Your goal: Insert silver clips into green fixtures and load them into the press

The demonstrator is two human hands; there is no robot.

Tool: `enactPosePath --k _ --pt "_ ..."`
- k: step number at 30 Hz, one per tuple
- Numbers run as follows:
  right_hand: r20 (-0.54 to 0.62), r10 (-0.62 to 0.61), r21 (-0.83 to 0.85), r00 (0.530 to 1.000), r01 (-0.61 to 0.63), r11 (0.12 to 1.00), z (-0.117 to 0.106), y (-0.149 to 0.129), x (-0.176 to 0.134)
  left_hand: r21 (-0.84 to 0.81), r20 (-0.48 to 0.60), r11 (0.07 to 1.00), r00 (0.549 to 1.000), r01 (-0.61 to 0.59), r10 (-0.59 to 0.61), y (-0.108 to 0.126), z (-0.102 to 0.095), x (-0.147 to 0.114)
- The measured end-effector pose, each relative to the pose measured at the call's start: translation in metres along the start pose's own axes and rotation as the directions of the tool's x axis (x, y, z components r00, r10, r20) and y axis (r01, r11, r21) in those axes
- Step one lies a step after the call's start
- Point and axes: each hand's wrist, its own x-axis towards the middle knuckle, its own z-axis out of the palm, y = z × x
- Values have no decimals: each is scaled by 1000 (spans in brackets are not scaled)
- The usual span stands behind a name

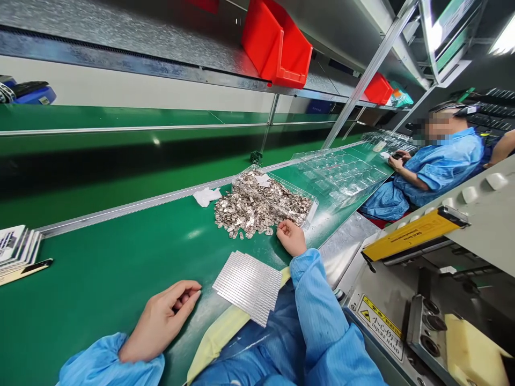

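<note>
Fingers of the right hand (291, 236) curl loosely inward, knuckles at the near edge of the heap of small metal parts (261, 206); any pinch cannot be told. Left hand (161, 320) rests on the green belt (100, 268), fingers half-curled together, holding nothing, near the silver gridded sheet (249, 286).

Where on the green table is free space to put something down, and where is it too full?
Bare green table lies between the left hand and the stacked cards, up to the metal rail. It is crowded around the right hand: the pile of metal pieces, the gridded sheet and clear trays.
</note>
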Motion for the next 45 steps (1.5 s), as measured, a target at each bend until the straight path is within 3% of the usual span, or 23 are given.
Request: enactPosePath --k 45 --pt "8 11 10 1000 -12 1000 0 -3 -1 -20 -29 1000 999 -15 14 1 0 0"
